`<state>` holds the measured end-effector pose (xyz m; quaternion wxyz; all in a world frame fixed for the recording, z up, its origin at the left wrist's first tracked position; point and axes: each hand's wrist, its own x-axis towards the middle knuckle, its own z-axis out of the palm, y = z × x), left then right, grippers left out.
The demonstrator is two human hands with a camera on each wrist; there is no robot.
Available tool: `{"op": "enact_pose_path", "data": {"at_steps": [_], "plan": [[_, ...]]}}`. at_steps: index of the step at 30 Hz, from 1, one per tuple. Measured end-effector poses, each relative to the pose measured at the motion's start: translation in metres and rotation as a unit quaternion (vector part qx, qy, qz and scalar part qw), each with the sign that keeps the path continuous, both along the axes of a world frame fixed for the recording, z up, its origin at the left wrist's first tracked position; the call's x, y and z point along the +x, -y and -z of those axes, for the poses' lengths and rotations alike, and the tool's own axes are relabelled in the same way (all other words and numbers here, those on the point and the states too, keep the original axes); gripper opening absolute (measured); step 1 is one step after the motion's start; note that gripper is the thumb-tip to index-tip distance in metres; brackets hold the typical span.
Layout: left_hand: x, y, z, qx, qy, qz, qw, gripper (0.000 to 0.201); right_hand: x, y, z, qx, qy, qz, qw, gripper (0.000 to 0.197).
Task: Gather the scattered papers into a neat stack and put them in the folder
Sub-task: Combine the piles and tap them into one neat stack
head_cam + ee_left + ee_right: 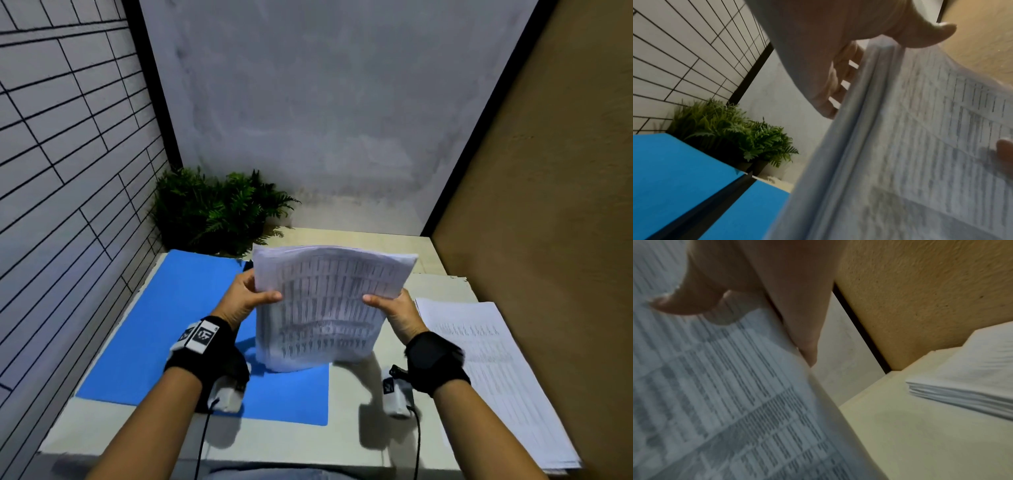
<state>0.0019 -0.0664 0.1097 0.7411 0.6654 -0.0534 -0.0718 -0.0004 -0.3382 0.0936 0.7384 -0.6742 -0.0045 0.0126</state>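
A thick stack of printed papers (pixel 325 308) stands upright on its lower edge, tilted slightly, over the seam between the open blue folder (pixel 171 325) and the table. My left hand (pixel 246 298) grips the stack's left edge, thumb on the front and fingers behind. My right hand (pixel 394 305) grips its right edge the same way. The left wrist view shows the stack's edge (pixel 859 129) with my left hand (pixel 838 73) curled behind it and the folder (pixel 684 170) below. In the right wrist view my right hand (pixel 748 301) has its thumb pressing the printed sheet (pixel 735 394).
A second pile of papers (pixel 496 377) lies on the table's right side, by the brown wall (pixel 548 171); it also shows as a paper pile (pixel 972 386). A green fern plant (pixel 219 212) sits at the back left corner. The beige table (pixel 291 442) has a tiled wall on its left.
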Motion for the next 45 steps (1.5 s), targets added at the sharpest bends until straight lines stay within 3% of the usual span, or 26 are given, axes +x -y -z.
{"op": "enact_pose_path", "data": {"at_steps": [6,9,12,18,24,29,33,38,42,45], "plan": [[0.007,0.016,-0.008,-0.01,0.002,-0.047,0.999,0.072,0.004,-0.014,-0.002,0.007,0.012,0.027,1.0,0.045],[0.009,0.007,-0.015,-0.026,0.031,-0.052,0.998,0.078,0.008,-0.008,-0.014,0.029,0.035,0.031,0.998,0.034],[0.006,0.002,-0.011,-0.018,0.022,-0.045,0.999,0.076,0.011,-0.005,-0.016,0.036,0.033,0.032,0.998,0.036],[0.009,0.023,-0.015,0.001,-0.004,-0.073,0.997,0.039,0.013,-0.019,-0.013,0.021,0.024,0.037,0.999,0.029],[0.011,0.007,-0.015,-0.044,0.025,-0.107,0.993,0.056,0.019,-0.012,-0.019,0.027,0.037,0.055,0.997,0.028],[0.018,0.003,0.0,-0.024,-0.018,-0.106,0.994,0.048,0.023,-0.011,-0.005,-0.021,0.013,0.057,0.998,0.023],[0.025,0.008,0.003,-0.014,-0.013,-0.128,0.992,0.021,0.028,-0.02,-0.002,-0.028,-0.003,0.066,0.997,0.02],[0.026,0.012,0.006,-0.003,0.044,-0.131,0.99,0.026,0.028,-0.02,0.0,-0.038,-0.005,0.069,0.997,0.032],[0.027,0.011,0.006,-0.009,0.064,-0.158,0.985,0.022,0.026,-0.02,-0.007,-0.042,0.0,0.075,0.996,0.03],[0.026,0.013,0.009,0.026,0.061,-0.117,0.991,0.049,0.026,-0.023,-0.008,-0.05,-0.015,0.061,0.997,0.034]]}}
